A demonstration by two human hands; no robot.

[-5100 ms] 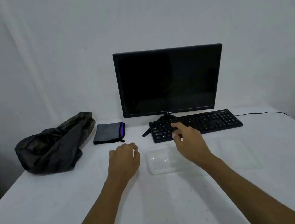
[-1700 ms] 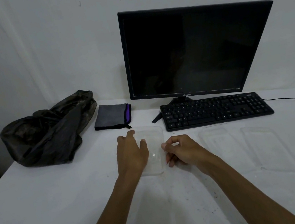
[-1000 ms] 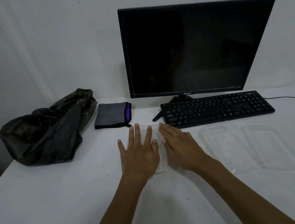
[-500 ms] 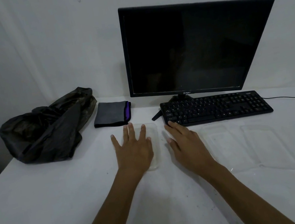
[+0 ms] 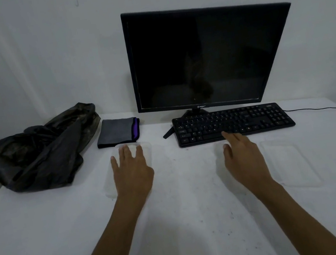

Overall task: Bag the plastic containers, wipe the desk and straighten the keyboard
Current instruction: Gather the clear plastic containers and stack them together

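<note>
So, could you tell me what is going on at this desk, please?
A person is gathering clear plastic containers. The left hand lies flat on one container; the right hand reaches over another, below the keyboard. A third lies untouched. The black bag and grey cloth wait at left.

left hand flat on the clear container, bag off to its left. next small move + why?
Probably curl the left hand around the clear container and lift it toward the black bag. The palm lies flat on it, fingers spread, not yet gripping, and the bag sits just left on the desk. The right hand rests over a second container that is hard to make out.
</note>
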